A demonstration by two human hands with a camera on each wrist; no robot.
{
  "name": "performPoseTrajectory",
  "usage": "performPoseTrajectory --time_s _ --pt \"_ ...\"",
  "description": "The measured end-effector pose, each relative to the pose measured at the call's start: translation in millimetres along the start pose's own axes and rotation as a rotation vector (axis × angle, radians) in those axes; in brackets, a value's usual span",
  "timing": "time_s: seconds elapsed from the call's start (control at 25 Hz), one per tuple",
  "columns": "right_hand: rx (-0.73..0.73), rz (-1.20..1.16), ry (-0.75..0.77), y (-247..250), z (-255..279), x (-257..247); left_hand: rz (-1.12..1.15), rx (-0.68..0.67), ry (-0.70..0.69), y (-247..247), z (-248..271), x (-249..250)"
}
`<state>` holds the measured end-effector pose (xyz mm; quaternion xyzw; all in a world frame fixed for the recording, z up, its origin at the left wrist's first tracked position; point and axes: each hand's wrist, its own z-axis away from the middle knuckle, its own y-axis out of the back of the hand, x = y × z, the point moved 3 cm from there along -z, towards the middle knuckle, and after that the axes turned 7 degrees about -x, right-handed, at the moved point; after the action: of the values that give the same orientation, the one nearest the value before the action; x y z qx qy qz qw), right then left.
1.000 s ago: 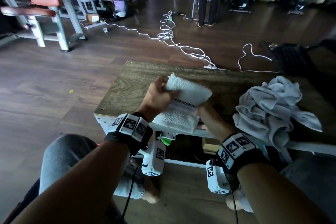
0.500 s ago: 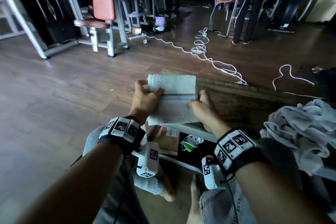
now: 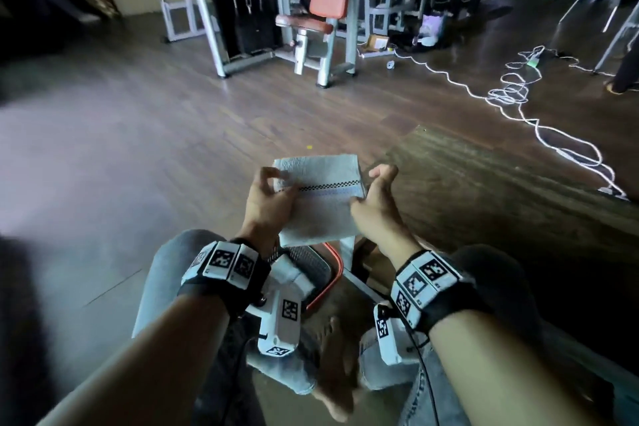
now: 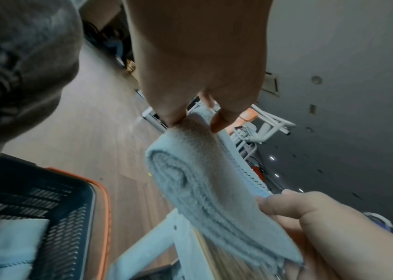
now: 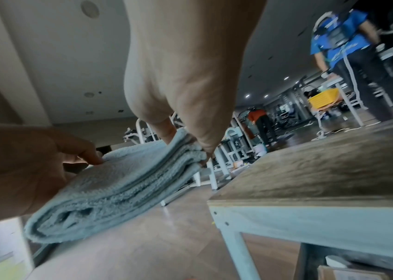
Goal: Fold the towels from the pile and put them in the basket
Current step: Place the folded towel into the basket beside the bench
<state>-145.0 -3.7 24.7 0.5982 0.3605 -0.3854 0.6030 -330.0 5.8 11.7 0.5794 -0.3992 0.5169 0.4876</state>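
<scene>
A folded white towel (image 3: 320,199) with a checked stripe is held in the air between both hands, to the left of the wooden table (image 3: 484,204). My left hand (image 3: 276,183) pinches its left edge, thumb on top. My right hand (image 3: 366,190) grips its right edge. The left wrist view shows the towel (image 4: 202,189) as a thick stack of layers pinched by the left hand (image 4: 197,121). Below the towel sits a dark basket (image 3: 313,266) with an orange rim (image 4: 104,199); a folded towel (image 4: 5,246) lies inside it. The towel pile is out of view.
The table's white frame (image 5: 286,217) stands just right of the towel. My knees (image 3: 166,263) flank the basket. White cables (image 3: 511,97) trail over the wood floor, and gym machines (image 3: 325,10) stand at the back. A person in blue (image 5: 341,32) stands beyond the table.
Both hands have lifted the folded towel off the table and carried it left, past the table's edge and over the basket. The towel pile has left the view.
</scene>
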Motion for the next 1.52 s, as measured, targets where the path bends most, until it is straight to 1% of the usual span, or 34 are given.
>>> performPoseTrajectory --time_s 0.08,0.24,0.36,0.44,0.56,0.64,0.76,0.88,1.0,1.12,1.2,1.24,1.36,1.52 --pt "-0.091 0.021 0.001 -32.3 -13.8 2.8 -0.048 0.013 0.086 22.2 -2.6 -20.6" --pt "-0.337 0.095 -0.066 -111.6 -32.4 18.6 -0.117 0.096 0.271 73.5 -2.3 -80.1" --pt "-0.444 0.151 -0.031 -172.2 -41.2 37.7 -0.185 0.156 0.389 104.8 -3.9 -128.2" --pt "-0.549 0.176 -0.032 -214.4 -49.2 57.6 -0.226 0.178 0.492 121.4 -6.3 -168.3" --pt "-0.726 0.293 -0.159 -270.8 -60.6 102.6 -0.222 0.148 0.646 134.2 -12.6 -237.4" --pt "-0.817 0.360 -0.240 -292.1 -65.3 130.7 -0.233 0.122 0.738 134.6 -16.8 -273.4" --pt "-0.929 0.404 -0.305 -319.3 -66.9 169.0 -0.267 0.074 0.857 127.5 -18.4 -322.4" --pt "-0.979 0.379 -0.359 -336.8 -71.1 191.2 -0.213 0.015 0.933 117.7 -22.3 -346.6" --pt "-1.007 0.353 -0.387 -353.7 -74.3 205.6 -0.292 0.055 1.000 119.5 -28.8 -366.6" --pt "-1.035 0.327 -0.409 -368.9 -79.0 217.2 -0.361 0.055 1.037 122.2 -37.6 -377.5" --pt "-1.070 0.321 -0.427 -377.1 -81.1 221.5 -0.407 0.065 1.036 123.9 -41.4 -381.1" --pt "-1.075 0.328 -0.439 -379.9 -82.8 223.4 -0.386 0.089 1.038 124.7 -42.6 -384.4" --pt "-1.063 0.343 -0.457 -381.3 -88.0 227.8 -0.310 0.149 1.047 123.2 -42.7 -384.0" --pt "-0.999 0.328 -0.458 -371.2 -95.9 228.8 -0.339 0.173 1.091 120.3 -38.5 -373.0"
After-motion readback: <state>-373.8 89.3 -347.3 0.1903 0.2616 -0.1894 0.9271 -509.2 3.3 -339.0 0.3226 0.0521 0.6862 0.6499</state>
